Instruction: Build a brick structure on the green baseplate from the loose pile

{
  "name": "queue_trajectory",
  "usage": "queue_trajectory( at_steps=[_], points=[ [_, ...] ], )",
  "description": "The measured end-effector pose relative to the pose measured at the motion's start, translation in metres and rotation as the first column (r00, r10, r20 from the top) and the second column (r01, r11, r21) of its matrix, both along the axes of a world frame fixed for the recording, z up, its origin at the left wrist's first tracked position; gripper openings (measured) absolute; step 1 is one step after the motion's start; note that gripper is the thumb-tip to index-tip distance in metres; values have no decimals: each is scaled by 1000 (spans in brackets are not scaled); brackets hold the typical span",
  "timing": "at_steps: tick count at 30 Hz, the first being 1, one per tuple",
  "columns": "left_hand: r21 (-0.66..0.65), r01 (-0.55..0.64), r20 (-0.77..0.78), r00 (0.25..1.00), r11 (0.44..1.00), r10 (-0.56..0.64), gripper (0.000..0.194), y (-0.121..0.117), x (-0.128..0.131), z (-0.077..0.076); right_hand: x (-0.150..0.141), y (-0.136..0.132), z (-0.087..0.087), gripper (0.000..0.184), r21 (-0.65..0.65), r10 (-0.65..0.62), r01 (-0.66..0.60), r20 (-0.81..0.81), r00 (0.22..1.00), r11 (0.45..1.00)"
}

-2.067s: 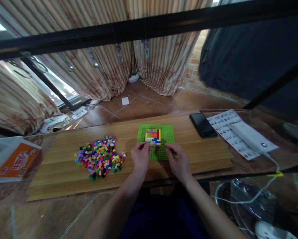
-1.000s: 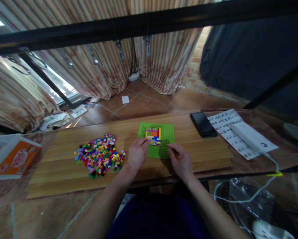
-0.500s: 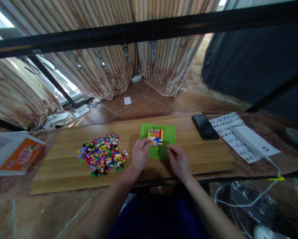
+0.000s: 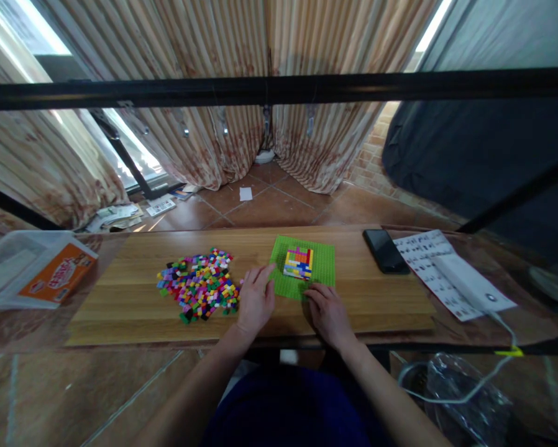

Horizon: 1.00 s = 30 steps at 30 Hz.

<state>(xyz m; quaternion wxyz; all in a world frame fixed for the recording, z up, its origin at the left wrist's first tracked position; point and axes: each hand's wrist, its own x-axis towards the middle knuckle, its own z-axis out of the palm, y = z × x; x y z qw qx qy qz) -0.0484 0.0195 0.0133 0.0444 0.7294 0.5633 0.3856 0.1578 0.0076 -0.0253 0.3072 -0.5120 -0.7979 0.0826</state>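
A green studded baseplate [image 4: 325, 261] lies on the wooden board, bearing a small square of coloured building bricks [image 4: 299, 263] in yellow, red, orange, blue and white. My left hand [image 4: 255, 301] is at the plate's left edge, thumb and fingers apart, nothing visible in it. My right hand [image 4: 329, 310] rests over the plate's near edge, its fingers curled together just below the brick square. Whatever those fingertips may hold is too small or hidden. To the left of my left hand spreads a pile of loose small bricks [image 4: 202, 285] in many colours.
A black phone [image 4: 385, 251] and a printed sheet [image 4: 423, 248] with a white device [image 4: 465, 282] and cable lie at the right. At the far left stands a clear plastic box [image 4: 22, 298] with an orange label. A black bar [image 4: 242, 91] crosses beyond the wooden board [image 4: 134, 329].
My left hand has drawn back from the brick square to the plate's left edge, its fingers opening. My right hand has shifted closer below the square. The camera view has tilted and shifted.
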Motion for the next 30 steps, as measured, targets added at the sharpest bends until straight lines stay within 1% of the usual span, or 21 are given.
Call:
queue_trajectory(
  at_steps=[3, 5, 7, 9, 11, 14, 16, 17, 20, 23, 27, 30],
  points=[
    [28, -34, 32, 999, 999, 33, 33, -15, -22, 4, 14, -2, -1, 23, 5, 66, -66, -4, 998, 998],
    [58, -94, 47, 995, 994, 92, 30, -26, -40, 4, 24, -3, 0, 23, 5, 102, -102, -3, 995, 995],
    [79, -166, 49, 985, 983, 163, 28, -38, -60, 3, 29, -5, 2, 22, 7, 109, -110, 12, 994, 994],
    [77, -238, 35, 971, 968, 236, 30, -51, -80, 0, 26, -10, 6, 21, 23, 86, -87, 24, 996, 996],
    [60, -326, 11, 945, 943, 326, 39, -62, -98, -3, 11, -17, 13, 22, 51, 69, -70, 5, 998, 996],
    [-16, -420, -85, 905, 907, 418, 68, -76, -115, -9, -29, -24, 24, 23, 61, 134, -130, -77, 988, 990],
    [-91, -453, -173, 884, 887, 434, 86, -81, -119, -14, -61, -20, 30, 23, 16, 165, -164, -100, 981, 986],
    [-124, -466, -214, 874, 876, 435, 91, -83, -120, -15, -77, -16, 31, 22, -25, 160, -164, -108, 981, 986],
    [-187, -498, -305, 849, 847, 431, 98, -84, -118, -20, -116, 3, 30, 21, -100, 133, -145, -115, 984, 984],
    [-204, -520, -352, 829, 829, 434, 103, -80, -115, -22, -141, 19, 24, 19, -159, 86, -96, -71, 994, 983],
    [-196, -531, -381, 816, 824, 435, 106, -69, -116, -23, -155, 27, 19, 17, -186, 21, -20, 3, 1000, 982],
    [-196, -534, -371, 817, 822, 441, 104, -57, -118, -22, -155, 24, 22, 18, -196, 17, -19, -12, 1000, 980]
  ],
)
